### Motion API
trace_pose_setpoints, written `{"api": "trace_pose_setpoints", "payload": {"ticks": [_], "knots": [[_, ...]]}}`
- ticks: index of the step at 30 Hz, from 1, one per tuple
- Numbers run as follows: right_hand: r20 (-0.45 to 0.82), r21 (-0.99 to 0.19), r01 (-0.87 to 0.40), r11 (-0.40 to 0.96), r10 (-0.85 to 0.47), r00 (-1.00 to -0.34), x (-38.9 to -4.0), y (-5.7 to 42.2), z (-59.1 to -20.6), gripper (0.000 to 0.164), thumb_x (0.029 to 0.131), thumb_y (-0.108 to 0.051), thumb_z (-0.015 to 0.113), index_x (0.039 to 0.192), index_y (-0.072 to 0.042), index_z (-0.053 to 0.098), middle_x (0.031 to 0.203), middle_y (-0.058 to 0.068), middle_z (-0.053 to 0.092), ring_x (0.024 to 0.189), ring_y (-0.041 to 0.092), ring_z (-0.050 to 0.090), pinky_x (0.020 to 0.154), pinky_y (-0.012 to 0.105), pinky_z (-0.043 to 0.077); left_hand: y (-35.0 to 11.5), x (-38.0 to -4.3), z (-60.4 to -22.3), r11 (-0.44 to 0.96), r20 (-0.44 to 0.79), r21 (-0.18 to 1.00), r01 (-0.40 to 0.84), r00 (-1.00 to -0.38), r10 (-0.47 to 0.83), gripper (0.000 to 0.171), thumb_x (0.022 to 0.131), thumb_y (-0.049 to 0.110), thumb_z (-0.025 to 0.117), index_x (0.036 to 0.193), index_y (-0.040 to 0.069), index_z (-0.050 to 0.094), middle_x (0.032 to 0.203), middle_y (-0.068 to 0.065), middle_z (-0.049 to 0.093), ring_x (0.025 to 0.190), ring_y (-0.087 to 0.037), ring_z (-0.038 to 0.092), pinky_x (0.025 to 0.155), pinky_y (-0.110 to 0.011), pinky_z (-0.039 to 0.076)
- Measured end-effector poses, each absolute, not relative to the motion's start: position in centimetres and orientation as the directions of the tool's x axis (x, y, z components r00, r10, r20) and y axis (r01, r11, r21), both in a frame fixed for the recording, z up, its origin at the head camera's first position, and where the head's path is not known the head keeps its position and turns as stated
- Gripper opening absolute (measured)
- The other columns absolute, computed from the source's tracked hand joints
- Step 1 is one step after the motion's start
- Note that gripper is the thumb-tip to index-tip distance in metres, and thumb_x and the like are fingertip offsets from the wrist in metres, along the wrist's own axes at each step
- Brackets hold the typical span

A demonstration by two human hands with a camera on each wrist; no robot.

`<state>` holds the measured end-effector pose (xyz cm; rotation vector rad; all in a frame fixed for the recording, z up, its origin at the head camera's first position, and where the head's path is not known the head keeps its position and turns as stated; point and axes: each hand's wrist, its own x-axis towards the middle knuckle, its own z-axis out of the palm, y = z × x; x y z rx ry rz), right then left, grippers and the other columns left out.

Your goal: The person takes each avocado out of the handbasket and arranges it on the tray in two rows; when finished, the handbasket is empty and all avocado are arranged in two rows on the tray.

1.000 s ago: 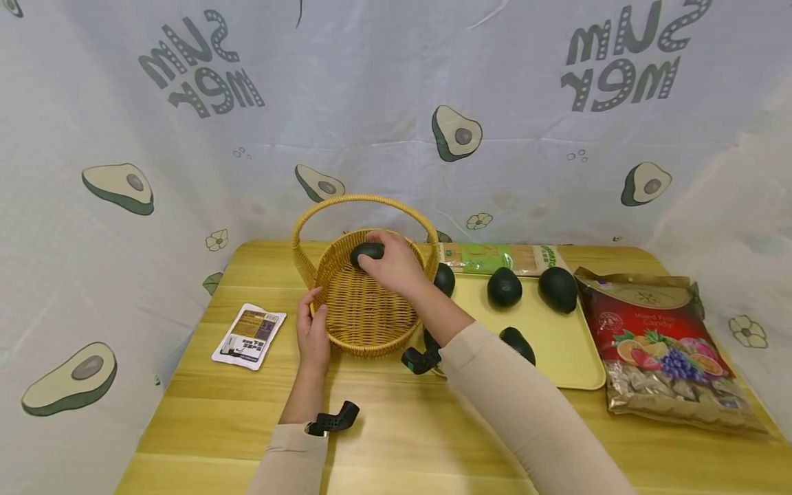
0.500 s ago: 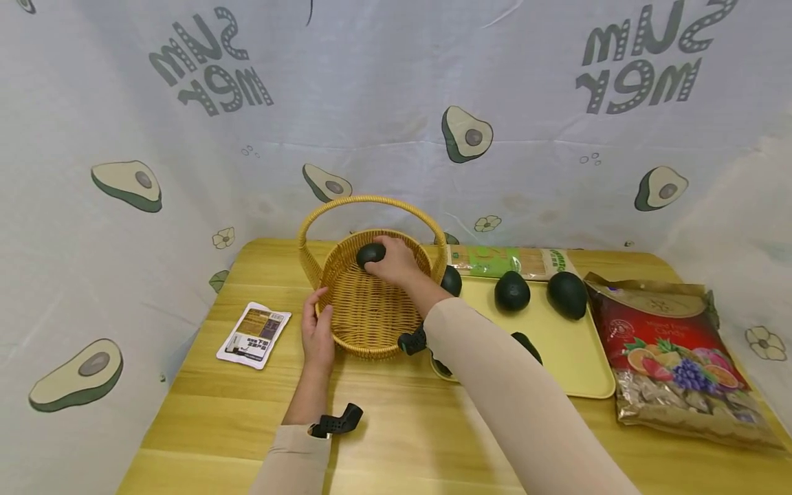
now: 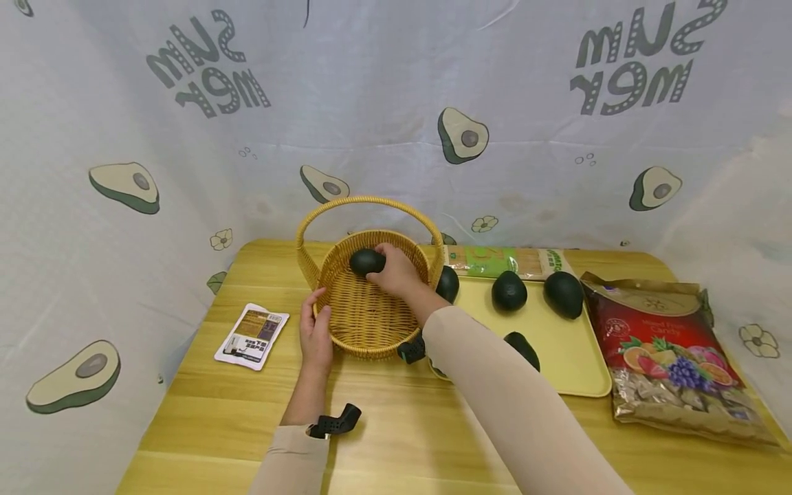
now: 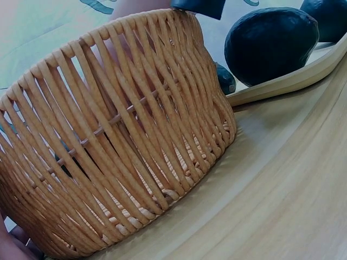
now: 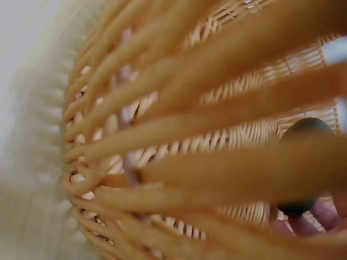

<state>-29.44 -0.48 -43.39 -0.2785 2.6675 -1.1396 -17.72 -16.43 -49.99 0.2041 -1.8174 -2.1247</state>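
A round woven basket (image 3: pixel 371 326) with a tall arched handle stands on the table. My left hand (image 3: pixel 317 340) grips its left side at the rim, thumb and fingers against the wicker. My right hand (image 3: pixel 396 271) reaches down inside the basket and holds a dark green avocado (image 3: pixel 366 262) by its right end, near the back wall. In the right wrist view, fingertips (image 5: pixel 303 225) show at the avocado (image 5: pixel 309 127) behind blurred wicker strands. From the left wrist, the basket's side (image 4: pixel 119 124) fills much of the view.
A yellow tray (image 3: pixel 569 364) with several avocados (image 3: pixel 509 291) lies right of the basket, partly under the right sleeve. Behind it is a long noodle packet (image 3: pixel 489 262). A candy bag (image 3: pixel 668 357) lies far right, a white pouch (image 3: pixel 251 337) on the left.
My right hand has lowered the avocado a little further into the basket, and more of the avocado now shows past the fingers. My left hand has kept its place on the basket.
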Motion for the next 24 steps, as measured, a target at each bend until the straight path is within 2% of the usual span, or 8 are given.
{"api": "trace_pose_setpoints", "payload": {"ticks": [5, 10, 13, 17, 24], "knots": [[-0.143, -0.707, -0.090, 0.701, -0.267, -0.953, -29.3, -0.6, -43.7, 0.064, 0.096, -0.027, 0.071, 0.153, -0.018, 0.043, 0.151, 0.015, 0.047, 0.133, 0.035, 0.053, 0.103, 0.049, 0.050, -16.4, -17.7, -50.1, -0.138, 0.099, 0.978, 0.153, -0.937, -0.335, 0.040, 0.105, 0.009, 0.041, 0.144, 0.000, 0.045, 0.162, -0.007, 0.035, 0.152, -0.022, 0.026, 0.119, -0.040, 0.025], [-0.140, -0.732, -0.085, 0.676, -0.272, -0.952, -29.2, -1.0, -44.0, 0.063, 0.095, -0.029, 0.073, 0.150, -0.015, 0.044, 0.150, 0.014, 0.052, 0.134, 0.033, 0.054, 0.104, 0.048, 0.050, -16.4, -17.7, -50.0, -0.140, 0.109, 0.977, 0.162, -0.939, -0.325, 0.040, 0.106, 0.011, 0.041, 0.144, -0.001, 0.043, 0.164, -0.008, 0.032, 0.156, -0.025, 0.020, 0.123, -0.049, 0.019], [-0.124, -0.730, -0.102, 0.675, -0.278, -0.953, -29.1, -1.3, -44.2, 0.068, 0.095, -0.028, 0.074, 0.153, -0.017, 0.041, 0.153, 0.014, 0.050, 0.133, 0.035, 0.054, 0.104, 0.050, 0.050, -16.4, -17.6, -50.0, -0.132, 0.117, 0.977, 0.167, -0.939, -0.325, 0.040, 0.106, 0.011, 0.041, 0.143, -0.002, 0.043, 0.164, -0.010, 0.031, 0.157, -0.027, 0.016, 0.125, -0.053, 0.016], [-0.115, -0.720, -0.119, 0.683, -0.287, -0.951, -28.9, -1.5, -44.4, 0.074, 0.093, -0.027, 0.075, 0.157, -0.021, 0.038, 0.153, 0.016, 0.047, 0.132, 0.038, 0.054, 0.105, 0.053, 0.049, -16.4, -17.6, -50.1, -0.131, 0.119, 0.977, 0.170, -0.936, -0.330, 0.040, 0.105, 0.010, 0.041, 0.143, -0.003, 0.043, 0.163, -0.010, 0.032, 0.157, -0.026, 0.017, 0.124, -0.052, 0.017], [-0.136, -0.743, -0.114, 0.659, -0.315, -0.939, -28.8, -1.9, -44.2, 0.073, 0.089, -0.031, 0.079, 0.150, -0.014, 0.042, 0.137, 0.019, 0.060, 0.117, 0.036, 0.064, 0.097, 0.049, 0.054, -16.5, -17.8, -50.2, -0.130, 0.127, 0.975, 0.181, -0.932, -0.340, 0.039, 0.105, 0.009, 0.041, 0.142, -0.003, 0.045, 0.162, -0.012, 0.034, 0.156, -0.026, 0.018, 0.124, -0.050, 0.018]]}}
